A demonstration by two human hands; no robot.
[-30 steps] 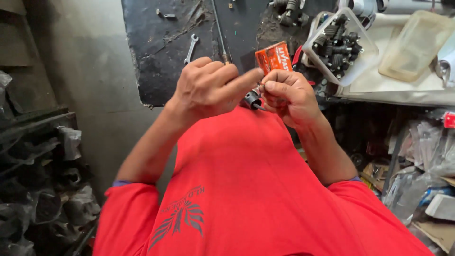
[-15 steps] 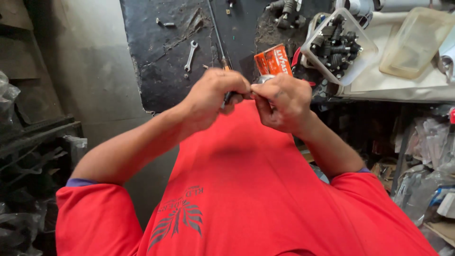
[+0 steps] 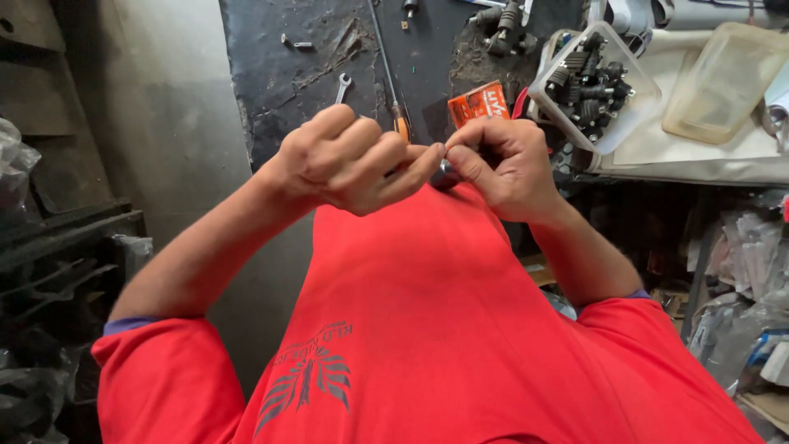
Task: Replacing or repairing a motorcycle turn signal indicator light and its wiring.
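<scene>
head view, with the orange box (image 3: 479, 102) on the dark bench (image 3: 271, 74) as landmark. far left of the box lies one small spanner (image 3: 342, 85); just left of it stands one orange-handled screwdriver (image 3: 397, 115). below and left of the box, one left hand (image 3: 349, 158) is curled, fingertips pinched narrow. just below the box, one small dark metal part (image 3: 445, 172) sits between the two hands' fingertips, mostly hidden. below the box, one right hand (image 3: 505, 164) pinches the same part. right of the box sit two clear plastic tubs: one tub of dark parts (image 3: 593, 82) and one empty tub (image 3: 723, 80).
</scene>
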